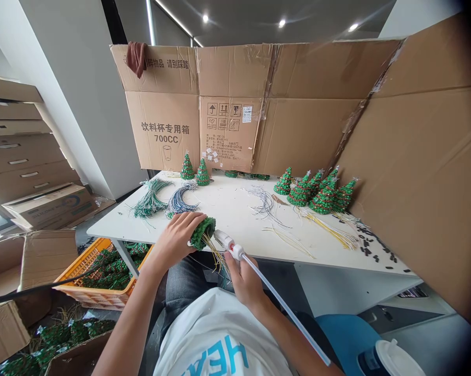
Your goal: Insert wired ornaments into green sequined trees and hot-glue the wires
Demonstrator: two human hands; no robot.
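My left hand [175, 240] grips a green beaded cone-shaped tree [202, 233], which lies on its side at the table's front edge. Yellow wires [212, 254] trail from its open base. My right hand [245, 282] is shut around a white hot-glue tool [230, 244], and its nozzle points at the wires, close to the base. A long clear glue stick [286, 313] runs from the tool down past my right forearm.
The white table [227, 209] holds several beaded trees [321, 197], wire bundles [151, 199] and small black pieces [376, 250]. Flattened cardboard [298, 78] stands behind it. An orange crate [98, 277] of green trees sits at lower left, and a cup [392, 360] at lower right.
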